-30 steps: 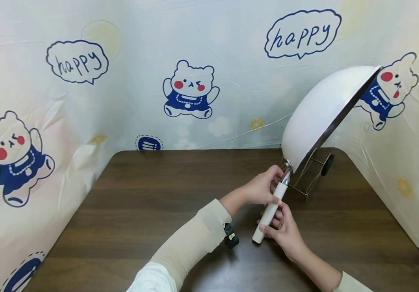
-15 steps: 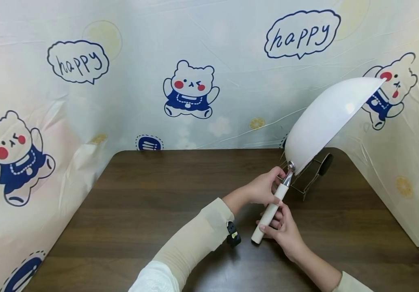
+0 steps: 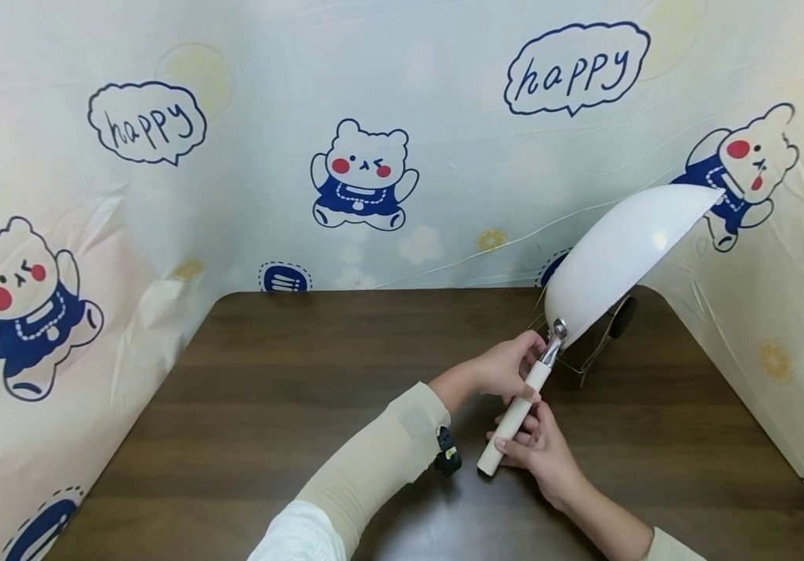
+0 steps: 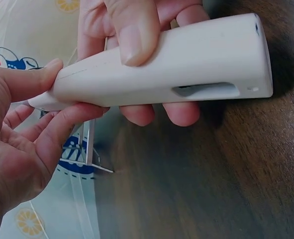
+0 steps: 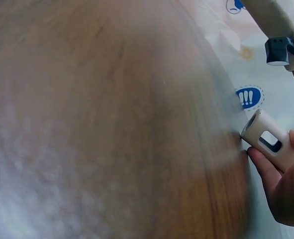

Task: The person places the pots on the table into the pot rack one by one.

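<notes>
A white wok (image 3: pixel 626 257) with a cream handle (image 3: pixel 510 428) is held tilted over the right half of the table, its rounded outside toward me and its far rim raised. My left hand (image 3: pixel 503 368) pinches the handle near its metal joint. Lower down, my right hand (image 3: pixel 545 460) grips the same handle between thumb and fingers. In the left wrist view, the right thumb (image 4: pixel 134 42) lies on top of the handle and fingertips show below. Behind the wok stands a wire rack (image 3: pixel 587 365) with a black round part (image 3: pixel 622 317), partly hidden; whether they touch is unclear.
The dark wooden table (image 3: pixel 290 389) spreads to the left and front. Its far edge meets a pale printed cloth backdrop (image 3: pixel 430 140), which also hangs along both sides. A small black camera (image 3: pixel 447 452) sits on the left wrist.
The wok's bowl has come down and tilted further toward me, hiding its dark inner edge and more of the rack. Both hands keep their hold on the handle and have lowered slightly.
</notes>
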`<move>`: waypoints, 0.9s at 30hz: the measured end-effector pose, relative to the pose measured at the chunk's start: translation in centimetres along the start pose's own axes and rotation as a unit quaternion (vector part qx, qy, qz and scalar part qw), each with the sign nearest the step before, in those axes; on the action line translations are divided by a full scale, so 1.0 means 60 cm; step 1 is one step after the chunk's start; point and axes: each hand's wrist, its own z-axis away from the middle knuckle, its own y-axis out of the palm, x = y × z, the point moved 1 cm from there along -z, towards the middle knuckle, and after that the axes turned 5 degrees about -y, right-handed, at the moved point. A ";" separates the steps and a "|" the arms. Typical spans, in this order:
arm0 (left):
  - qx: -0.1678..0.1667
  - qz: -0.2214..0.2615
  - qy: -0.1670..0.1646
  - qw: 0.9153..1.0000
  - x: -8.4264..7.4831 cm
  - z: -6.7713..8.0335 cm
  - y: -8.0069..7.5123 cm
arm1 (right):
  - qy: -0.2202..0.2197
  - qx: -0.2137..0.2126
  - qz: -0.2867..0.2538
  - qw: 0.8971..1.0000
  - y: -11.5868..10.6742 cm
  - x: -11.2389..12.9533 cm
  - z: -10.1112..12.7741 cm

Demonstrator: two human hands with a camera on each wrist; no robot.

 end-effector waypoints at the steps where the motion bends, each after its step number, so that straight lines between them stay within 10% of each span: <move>1: 0.002 0.002 -0.002 1.000 0.001 0.001 0.000 | 0.003 0.000 0.000 1.000 0.000 0.000 0.000; 16: -0.049 -0.021 0.027 0.998 0.022 -0.005 -0.007 | 0.035 -0.032 0.056 0.997 -0.015 0.007 -0.031; 27: -0.055 0.066 0.013 0.996 0.050 0.015 -0.021 | 0.055 -0.025 0.096 0.994 -0.039 0.025 -0.036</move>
